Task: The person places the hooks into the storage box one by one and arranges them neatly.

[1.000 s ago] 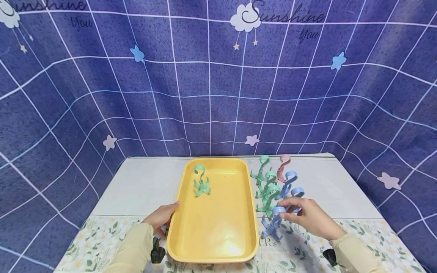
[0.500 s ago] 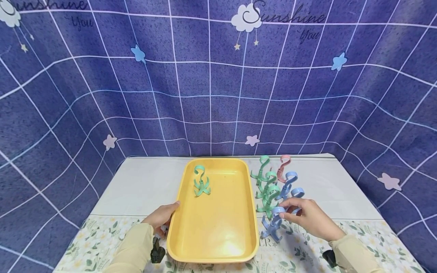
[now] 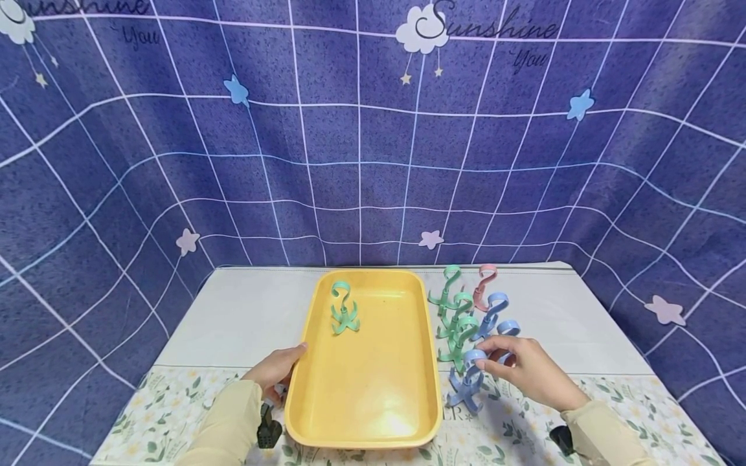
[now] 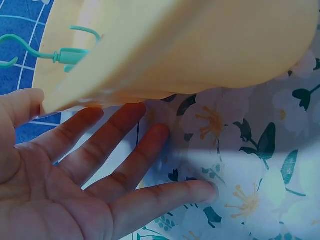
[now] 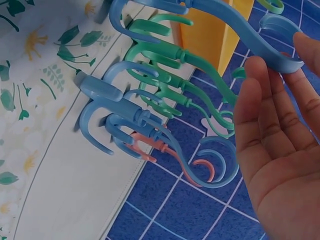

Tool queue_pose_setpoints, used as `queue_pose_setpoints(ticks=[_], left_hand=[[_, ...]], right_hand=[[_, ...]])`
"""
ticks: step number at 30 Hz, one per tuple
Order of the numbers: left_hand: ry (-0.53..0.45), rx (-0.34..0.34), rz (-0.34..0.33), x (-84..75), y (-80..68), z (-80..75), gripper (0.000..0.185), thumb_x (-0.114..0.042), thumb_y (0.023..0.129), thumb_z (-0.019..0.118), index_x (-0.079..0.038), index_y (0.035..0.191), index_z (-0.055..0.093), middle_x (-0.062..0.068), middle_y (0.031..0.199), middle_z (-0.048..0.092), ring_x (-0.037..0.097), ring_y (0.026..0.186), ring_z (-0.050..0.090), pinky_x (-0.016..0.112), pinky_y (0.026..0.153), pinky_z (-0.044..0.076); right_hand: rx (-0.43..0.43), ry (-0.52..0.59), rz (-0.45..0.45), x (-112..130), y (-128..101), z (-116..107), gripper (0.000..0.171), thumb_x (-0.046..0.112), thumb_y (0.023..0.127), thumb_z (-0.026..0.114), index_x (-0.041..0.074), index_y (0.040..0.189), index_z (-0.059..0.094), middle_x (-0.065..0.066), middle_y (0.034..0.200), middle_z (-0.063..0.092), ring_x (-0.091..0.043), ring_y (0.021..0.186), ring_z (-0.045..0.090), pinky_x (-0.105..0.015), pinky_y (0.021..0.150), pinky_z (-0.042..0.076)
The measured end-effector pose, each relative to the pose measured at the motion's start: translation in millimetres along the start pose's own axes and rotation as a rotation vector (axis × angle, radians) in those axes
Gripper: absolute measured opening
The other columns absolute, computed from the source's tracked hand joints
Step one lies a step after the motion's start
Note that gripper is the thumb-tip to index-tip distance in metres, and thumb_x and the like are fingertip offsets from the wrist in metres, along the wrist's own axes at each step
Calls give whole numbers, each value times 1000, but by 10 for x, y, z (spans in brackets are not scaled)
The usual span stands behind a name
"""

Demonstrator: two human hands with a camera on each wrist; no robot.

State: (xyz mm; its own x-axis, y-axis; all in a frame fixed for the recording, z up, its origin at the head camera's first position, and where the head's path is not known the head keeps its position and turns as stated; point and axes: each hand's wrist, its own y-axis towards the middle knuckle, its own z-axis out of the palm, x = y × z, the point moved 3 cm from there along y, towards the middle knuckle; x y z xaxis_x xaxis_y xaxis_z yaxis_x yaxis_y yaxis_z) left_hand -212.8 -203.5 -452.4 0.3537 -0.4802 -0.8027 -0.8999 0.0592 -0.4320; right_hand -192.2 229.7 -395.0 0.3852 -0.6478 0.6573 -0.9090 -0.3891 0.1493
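A yellow tray (image 3: 373, 414) lies mid-table with one green hook (image 3: 342, 310) standing at its far left. My left hand (image 3: 278, 367) rests against the tray's left rim; in the left wrist view this hand (image 4: 100, 165) is flat, its fingers straight and reaching under the tray (image 4: 200, 45). Right of the tray stands a blue hook (image 3: 466, 387). My right hand (image 3: 524, 370) pinches its top loop between thumb and fingertips. The right wrist view shows that hand (image 5: 280, 130) at the curved end of the blue hook (image 5: 235, 35).
Behind the held hook stands a cluster of several green hooks (image 3: 454, 317), blue hooks (image 3: 495, 314) and one pink hook (image 3: 484, 285). The table carries a white cloth (image 3: 245, 310) and a floral strip (image 3: 169, 401) near me. A blue patterned backdrop surrounds the table.
Almost nothing differs; my right hand and the blue hook have shifted very slightly, and the left hand stays at the tray's rim.
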Motion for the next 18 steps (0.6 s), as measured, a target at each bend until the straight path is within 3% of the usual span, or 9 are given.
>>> queue_pose_setpoints(ticks=[18], left_hand=[[20,-6,-6,21,29,1,57,-45,110,36,5,128,58,13,87,71,26,75,71,47,62,59]], right_hand=[[-46,-31,-70,166,17,-141,16,24,96,73,13,109,74,12,96,71,-2,84,63,-27,69,54]])
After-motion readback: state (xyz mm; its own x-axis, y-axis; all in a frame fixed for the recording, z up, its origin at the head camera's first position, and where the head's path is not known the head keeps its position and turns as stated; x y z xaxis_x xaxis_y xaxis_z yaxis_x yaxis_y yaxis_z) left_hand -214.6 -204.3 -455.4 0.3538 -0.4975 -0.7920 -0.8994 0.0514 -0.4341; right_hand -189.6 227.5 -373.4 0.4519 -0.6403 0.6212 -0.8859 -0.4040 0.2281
